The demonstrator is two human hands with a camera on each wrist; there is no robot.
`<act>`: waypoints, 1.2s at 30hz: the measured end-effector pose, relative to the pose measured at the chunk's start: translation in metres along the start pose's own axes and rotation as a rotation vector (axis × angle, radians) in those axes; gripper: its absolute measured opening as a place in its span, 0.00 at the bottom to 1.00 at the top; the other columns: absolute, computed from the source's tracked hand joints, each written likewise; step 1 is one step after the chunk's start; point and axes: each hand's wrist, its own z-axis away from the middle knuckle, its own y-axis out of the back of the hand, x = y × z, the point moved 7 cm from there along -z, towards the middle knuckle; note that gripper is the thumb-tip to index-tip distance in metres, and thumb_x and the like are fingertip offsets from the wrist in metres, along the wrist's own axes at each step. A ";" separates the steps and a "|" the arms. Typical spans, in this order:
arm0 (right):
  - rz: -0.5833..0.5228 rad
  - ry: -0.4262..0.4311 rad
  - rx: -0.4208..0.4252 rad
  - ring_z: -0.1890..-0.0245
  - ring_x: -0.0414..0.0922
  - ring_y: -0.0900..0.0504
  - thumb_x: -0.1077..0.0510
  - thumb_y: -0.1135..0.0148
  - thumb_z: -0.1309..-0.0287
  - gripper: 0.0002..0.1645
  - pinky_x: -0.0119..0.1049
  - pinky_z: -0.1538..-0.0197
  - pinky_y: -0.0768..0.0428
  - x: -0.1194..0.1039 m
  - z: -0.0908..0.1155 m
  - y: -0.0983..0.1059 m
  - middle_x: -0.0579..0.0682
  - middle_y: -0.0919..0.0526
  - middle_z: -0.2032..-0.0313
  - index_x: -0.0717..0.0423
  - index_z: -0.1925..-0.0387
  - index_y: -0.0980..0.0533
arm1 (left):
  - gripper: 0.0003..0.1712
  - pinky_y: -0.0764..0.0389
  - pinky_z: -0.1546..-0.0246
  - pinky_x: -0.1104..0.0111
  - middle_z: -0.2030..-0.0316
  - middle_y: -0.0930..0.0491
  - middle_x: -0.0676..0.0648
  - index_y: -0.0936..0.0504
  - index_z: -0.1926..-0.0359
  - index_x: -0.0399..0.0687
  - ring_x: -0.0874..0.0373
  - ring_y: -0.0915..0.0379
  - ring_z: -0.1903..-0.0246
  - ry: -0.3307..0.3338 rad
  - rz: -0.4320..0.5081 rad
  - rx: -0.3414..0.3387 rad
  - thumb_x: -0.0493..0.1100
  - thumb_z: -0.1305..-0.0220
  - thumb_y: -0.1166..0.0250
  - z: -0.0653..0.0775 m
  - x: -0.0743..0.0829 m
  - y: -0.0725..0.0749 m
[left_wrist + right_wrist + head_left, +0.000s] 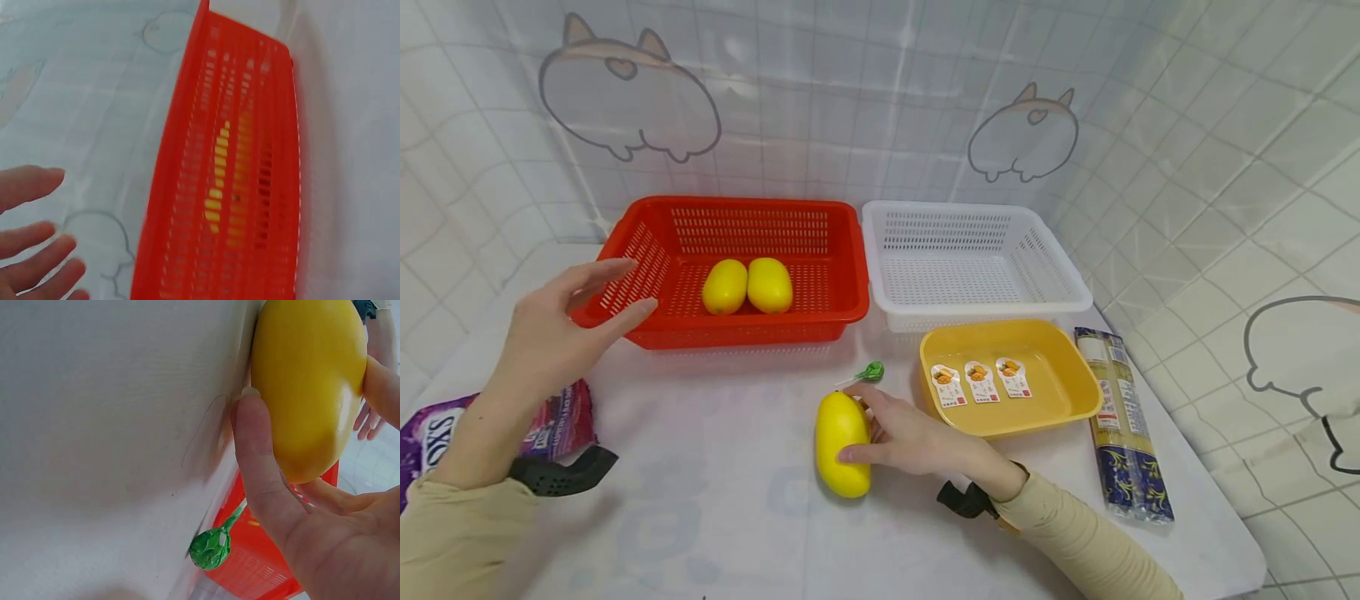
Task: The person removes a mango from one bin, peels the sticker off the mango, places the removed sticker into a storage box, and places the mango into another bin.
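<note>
My right hand (917, 433) grips a long yellow mango (841, 446) on the table, thumb on its near side and fingers round its far end. In the right wrist view the mango (309, 381) fills the space between thumb and fingers. My left hand (561, 321) holds nothing; thumb and fingers are spread beside the left rim of the red basket (745, 331). Inside that basket two more mangoes (726, 287) lie side by side. Just beyond the right fingertips is a green-wrapped lollipop (872, 371).
A white basket (985, 315) stands right of the red one. In front of it sits a yellow tray (1045, 375) with three mango-picture labels on it. A pack of dried noodles (1123, 425) lies far right. Under the left forearm is a purple bag (561, 421).
</note>
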 end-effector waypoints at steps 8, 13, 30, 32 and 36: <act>0.004 0.005 0.002 0.58 0.41 0.22 0.38 0.31 0.42 0.45 0.30 0.53 0.19 -0.001 0.000 -0.001 0.40 0.25 0.48 0.39 0.29 0.41 | 0.55 0.35 0.50 0.25 0.22 0.54 0.35 0.57 0.19 0.59 0.27 0.60 0.26 0.140 -0.011 0.003 0.63 0.37 0.35 -0.010 -0.031 0.003; 0.005 0.007 0.005 0.57 0.41 0.22 0.38 0.30 0.43 0.46 0.30 0.52 0.19 -0.001 0.000 -0.001 0.40 0.26 0.47 0.39 0.29 0.41 | 0.60 0.35 0.52 0.24 0.22 0.60 0.32 0.63 0.19 0.56 0.23 0.61 0.28 0.181 -0.034 -0.049 0.66 0.38 0.36 -0.013 -0.047 0.002; -0.037 0.005 0.008 0.52 0.40 0.23 0.40 0.28 0.44 0.46 0.29 0.48 0.19 -0.002 0.000 -0.002 0.39 0.26 0.45 0.39 0.29 0.40 | 0.62 0.35 0.47 0.27 0.23 0.62 0.29 0.68 0.20 0.52 0.22 0.57 0.29 0.192 0.014 -0.126 0.65 0.37 0.36 -0.017 -0.060 -0.005; -0.032 0.020 0.015 0.51 0.41 0.24 0.42 0.27 0.45 0.46 0.29 0.48 0.19 -0.003 0.000 -0.001 0.39 0.26 0.44 0.39 0.30 0.40 | 0.63 0.35 0.48 0.27 0.23 0.62 0.28 0.69 0.20 0.52 0.23 0.58 0.29 0.204 0.015 -0.138 0.65 0.37 0.36 -0.017 -0.062 -0.005; -0.022 0.057 0.031 0.48 0.41 0.25 0.45 0.25 0.46 0.46 0.31 0.48 0.18 -0.007 0.000 -0.001 0.40 0.26 0.43 0.39 0.30 0.39 | 0.64 0.35 0.47 0.27 0.22 0.64 0.30 0.71 0.20 0.52 0.23 0.59 0.28 0.226 0.025 -0.159 0.67 0.37 0.37 -0.018 -0.067 -0.005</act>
